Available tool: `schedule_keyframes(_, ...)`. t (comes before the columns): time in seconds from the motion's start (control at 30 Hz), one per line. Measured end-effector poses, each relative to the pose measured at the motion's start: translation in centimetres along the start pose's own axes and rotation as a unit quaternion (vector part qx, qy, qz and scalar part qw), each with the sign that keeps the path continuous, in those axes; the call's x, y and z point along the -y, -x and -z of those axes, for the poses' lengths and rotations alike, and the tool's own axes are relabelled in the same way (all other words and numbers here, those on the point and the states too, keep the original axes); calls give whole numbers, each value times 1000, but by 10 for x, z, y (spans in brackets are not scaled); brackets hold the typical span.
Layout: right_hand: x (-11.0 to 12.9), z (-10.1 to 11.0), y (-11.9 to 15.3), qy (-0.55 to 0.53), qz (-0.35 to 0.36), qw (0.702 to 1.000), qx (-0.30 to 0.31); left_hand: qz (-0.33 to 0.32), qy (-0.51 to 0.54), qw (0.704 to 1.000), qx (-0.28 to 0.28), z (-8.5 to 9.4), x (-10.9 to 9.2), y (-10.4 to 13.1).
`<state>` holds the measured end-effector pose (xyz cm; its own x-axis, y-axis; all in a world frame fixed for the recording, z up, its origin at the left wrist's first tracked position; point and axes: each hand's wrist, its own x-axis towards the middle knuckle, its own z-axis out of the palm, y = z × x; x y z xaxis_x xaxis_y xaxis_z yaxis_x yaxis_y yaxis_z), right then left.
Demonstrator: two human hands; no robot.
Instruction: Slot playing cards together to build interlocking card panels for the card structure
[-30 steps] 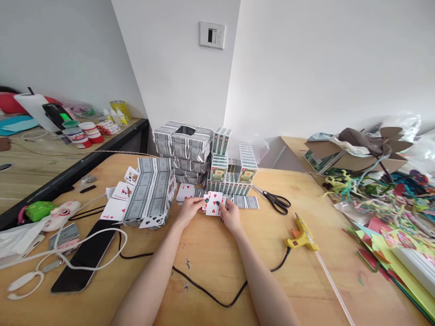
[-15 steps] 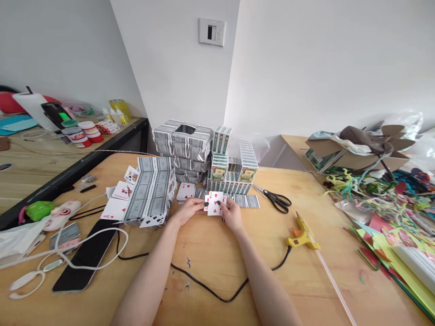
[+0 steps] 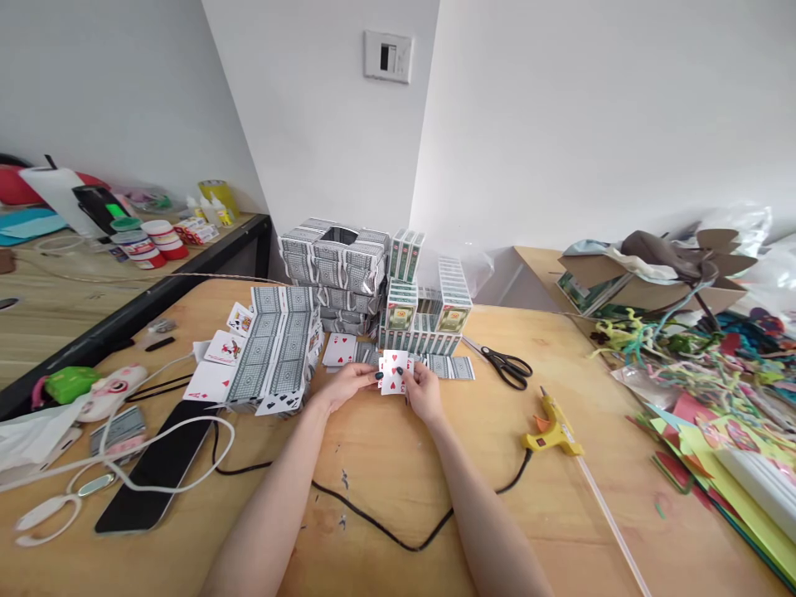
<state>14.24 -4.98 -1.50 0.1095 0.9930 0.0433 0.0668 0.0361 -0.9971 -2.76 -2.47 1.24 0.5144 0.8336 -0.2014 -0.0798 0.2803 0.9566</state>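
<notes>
Between both hands, low over the table, is a small overlapping set of playing cards (image 3: 393, 380), hearts facing me. My left hand (image 3: 349, 386) pinches their left edge with thumb and fingers. On the right side my right hand (image 3: 424, 395) grips them, its thumb lying across the front card. Just behind them, a row of face-down cards (image 3: 451, 367) lies on the table, with face-up heart cards (image 3: 339, 351) at its left. A folded structure of joined cards (image 3: 267, 348) stands left of my hands. Farther back are a stacked card box (image 3: 336, 269) and piled green card packs (image 3: 423, 327).
Black-handled scissors (image 3: 507, 367) and a yellow glue gun (image 3: 552, 431) lie to the right. The glue gun's black cord (image 3: 398, 543) runs under my arms. At left are a phone (image 3: 158, 473) and a white cable (image 3: 180, 491); coloured paper (image 3: 734, 473) is heaped far right.
The cards between my hands have shifted slightly against each other, and less of the left rear card shows. Both hands keep nearly the same place.
</notes>
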Motion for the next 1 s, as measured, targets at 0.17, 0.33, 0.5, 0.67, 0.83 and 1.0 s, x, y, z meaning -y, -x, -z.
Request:
schedule_keyframes(0.17,-5,-1,0,23,7,1000,-14,-15,-50,998,-22,-6,-5,1)
schedule_keyframes(0.33,-5,-1,0,26,12,1000,-13,-13,-71,996,-58,-10,-3,-1)
schedule_keyframes(0.5,0,1,0,10,5,1000,26,-6,-85,993,-84,-9,1,-5)
schedule_keyframes(0.67,6,5,1,-7,0,998,66,-3,-96,990,-104,-6,3,-7)
schedule_keyframes(0.83,10,5,1,-36,-4,996,76,1,-109,985,-134,-6,6,-10)
schedule_keyframes(1.0,11,4,0,-55,-18,997,60,5,-116,981,-152,-8,7,-12)
